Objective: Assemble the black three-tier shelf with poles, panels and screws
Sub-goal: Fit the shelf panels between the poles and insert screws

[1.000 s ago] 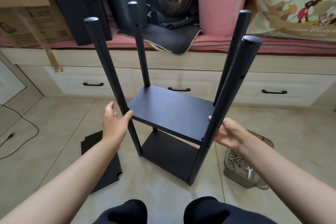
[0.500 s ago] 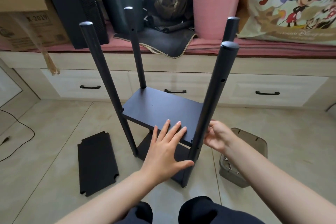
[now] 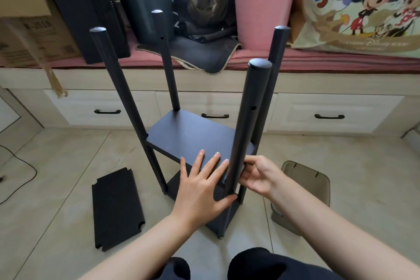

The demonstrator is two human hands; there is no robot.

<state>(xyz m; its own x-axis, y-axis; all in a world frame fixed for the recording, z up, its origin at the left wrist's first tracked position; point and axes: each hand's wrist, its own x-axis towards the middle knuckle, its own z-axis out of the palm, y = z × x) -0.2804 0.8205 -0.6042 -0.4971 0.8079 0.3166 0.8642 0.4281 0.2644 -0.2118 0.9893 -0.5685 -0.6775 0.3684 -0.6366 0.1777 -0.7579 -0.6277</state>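
The black shelf frame stands on the tiled floor with several upright poles, a middle panel [image 3: 195, 136] and a bottom panel [image 3: 219, 218] fitted. My left hand [image 3: 202, 186] lies flat with straight fingers on the near edge of the middle panel, thumb against the near right pole [image 3: 246, 120]. My right hand [image 3: 259, 176] has its fingers curled at that pole where it meets the panel; what it pinches is hidden. A loose black panel [image 3: 117, 208] lies flat on the floor to the left.
A brownish plastic box [image 3: 314, 183] stands on the floor at the right, partly behind my right arm. A white drawer unit [image 3: 329, 116] runs across the back, topped with a pink bucket [image 3: 261, 4], a dark bin and cardboard boxes. A black cable [image 3: 25, 166] lies far left.
My left hand left the near left pole and moved onto the middle panel's near edge. My right hand stayed at the near right pole. The view has tilted down slightly.
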